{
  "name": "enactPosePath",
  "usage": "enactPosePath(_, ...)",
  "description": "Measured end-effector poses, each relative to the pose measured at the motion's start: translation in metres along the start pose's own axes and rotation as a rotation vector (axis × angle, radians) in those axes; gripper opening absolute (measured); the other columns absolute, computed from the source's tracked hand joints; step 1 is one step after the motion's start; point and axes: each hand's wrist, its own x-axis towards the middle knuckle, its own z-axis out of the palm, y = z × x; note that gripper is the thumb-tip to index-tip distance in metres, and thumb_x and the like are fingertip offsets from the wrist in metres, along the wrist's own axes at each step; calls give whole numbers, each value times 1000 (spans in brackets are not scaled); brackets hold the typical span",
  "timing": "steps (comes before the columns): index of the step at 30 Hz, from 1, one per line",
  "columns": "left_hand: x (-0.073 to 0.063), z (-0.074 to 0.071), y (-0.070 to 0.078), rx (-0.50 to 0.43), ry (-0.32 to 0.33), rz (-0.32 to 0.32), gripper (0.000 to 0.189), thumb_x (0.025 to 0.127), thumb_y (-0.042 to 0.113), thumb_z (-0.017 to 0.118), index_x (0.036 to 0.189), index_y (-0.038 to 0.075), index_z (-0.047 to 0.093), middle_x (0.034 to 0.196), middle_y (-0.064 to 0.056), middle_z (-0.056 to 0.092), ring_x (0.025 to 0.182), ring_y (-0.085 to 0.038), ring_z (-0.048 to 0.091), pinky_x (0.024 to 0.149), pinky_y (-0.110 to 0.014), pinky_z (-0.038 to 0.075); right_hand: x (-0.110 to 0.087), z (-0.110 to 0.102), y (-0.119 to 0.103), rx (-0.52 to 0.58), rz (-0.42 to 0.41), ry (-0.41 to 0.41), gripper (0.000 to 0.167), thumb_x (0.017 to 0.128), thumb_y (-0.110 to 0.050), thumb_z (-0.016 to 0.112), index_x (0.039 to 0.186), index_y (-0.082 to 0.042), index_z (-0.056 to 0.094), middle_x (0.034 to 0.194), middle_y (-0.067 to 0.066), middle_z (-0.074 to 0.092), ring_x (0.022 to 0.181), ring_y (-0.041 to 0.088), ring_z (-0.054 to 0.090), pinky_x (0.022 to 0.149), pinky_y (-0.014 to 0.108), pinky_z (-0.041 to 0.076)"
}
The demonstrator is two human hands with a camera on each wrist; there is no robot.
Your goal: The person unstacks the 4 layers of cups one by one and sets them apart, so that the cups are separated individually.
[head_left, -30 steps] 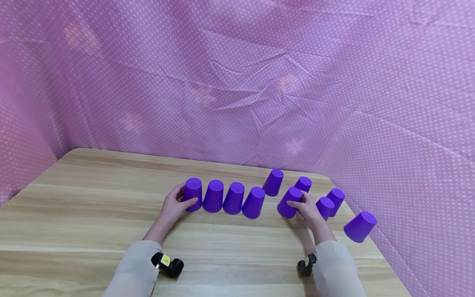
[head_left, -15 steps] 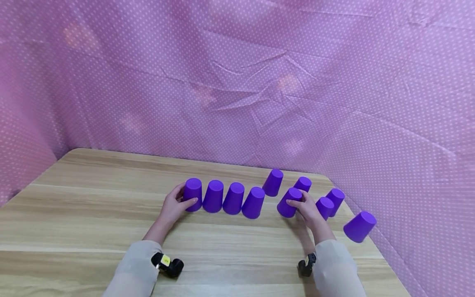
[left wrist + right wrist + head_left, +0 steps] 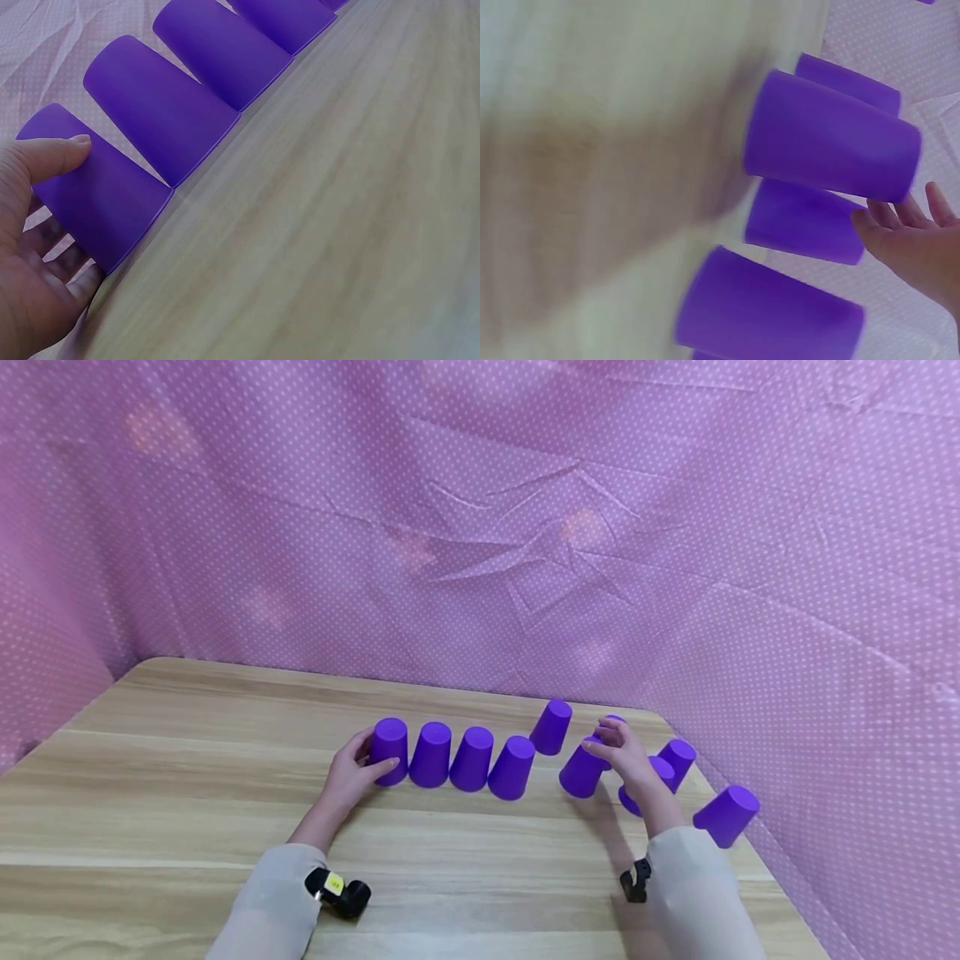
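My left hand (image 3: 349, 778) grips the leftmost purple cup (image 3: 388, 740), which stands upside down at the end of a row. In the left wrist view the thumb lies across the side of this cup (image 3: 109, 199), with the fingers going behind it. To the right, my right hand (image 3: 628, 762) is raised beside another upside-down cup (image 3: 579, 772), its fingers loosely spread by the top. The right wrist view shows that hand (image 3: 919, 247) with fingertips right at the upper end of the cup (image 3: 832, 139), not wrapped around it.
Three more cups (image 3: 471, 760) continue the row from the left hand's cup. Several others stand scattered around the right hand, including one behind (image 3: 551, 728) and one near the right table edge (image 3: 726, 817). Pink dotted cloth (image 3: 450, 527) hangs behind the wooden table (image 3: 225, 760).
My right hand has let go of its cup and moved up and slightly right, its fingers spreading. The left hand and the row have stayed put.
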Motion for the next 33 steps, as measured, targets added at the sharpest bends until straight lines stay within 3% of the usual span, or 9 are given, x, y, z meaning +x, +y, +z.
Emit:
enactPosePath(12,-1,1,-1,1,0,2,64,75,8,65,129,-1,33,127,-24,36,116,-34,33,97,-41,28,3,4,-38,-11,-105,10,63,78,-7,60,130,2,26,131,22,31,121,33,24,100,43,19)
enactPosePath(18,-2,1,-2,-4,5,-1,64,75,8,65,129,-1,33,127,-24,36,116,-34,33,96,-41,29,-2,20,-50,47,-173,-60,62,78,-8,60,130,1,28,130,22,33,121,33,24,100,43,19)
enactPosePath(23,-3,1,-2,-5,7,-3,64,75,8,65,129,-1,33,127,-25,36,116,-34,33,96,-41,29,-4,40,-48,62,-176,-144,62,77,-11,62,129,-1,30,129,23,34,121,34,25,100,45,17)
enactPosePath(33,-3,1,-2,-6,5,1,64,75,8,65,129,-1,32,127,-25,35,117,-34,33,96,-41,29,-6,76,-28,26,-113,-219,57,75,-6,63,125,1,36,123,22,42,114,34,36,94,42,31)
